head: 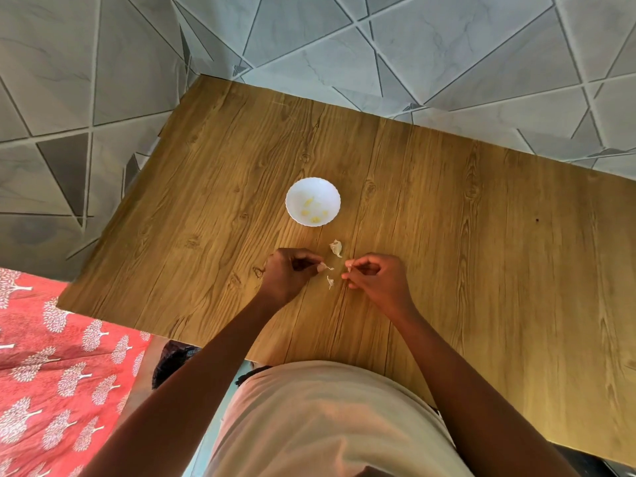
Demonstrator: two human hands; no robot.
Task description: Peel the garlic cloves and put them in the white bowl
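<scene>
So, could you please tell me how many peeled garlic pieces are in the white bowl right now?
4, as far as visible: yellowish peeled garlic pieces in the white bowl, one near the centre, one at lower left, one at the front, one at lower right. They are small; more may be missed.

The white bowl (313,201) holds pale yellow cloves (315,213); the worktop (447,218) shows brown woodgrain; a red cloth (58,373) bears white trees.

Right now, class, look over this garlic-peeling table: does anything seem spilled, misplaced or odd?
Nothing is damaged or spilled. Only loose garlic skins lie on the wooden table between the white bowl and the hands, which is normal peeling litter. The left hand pinches a garlic clove; the right hand pinches a skin scrap.
</scene>
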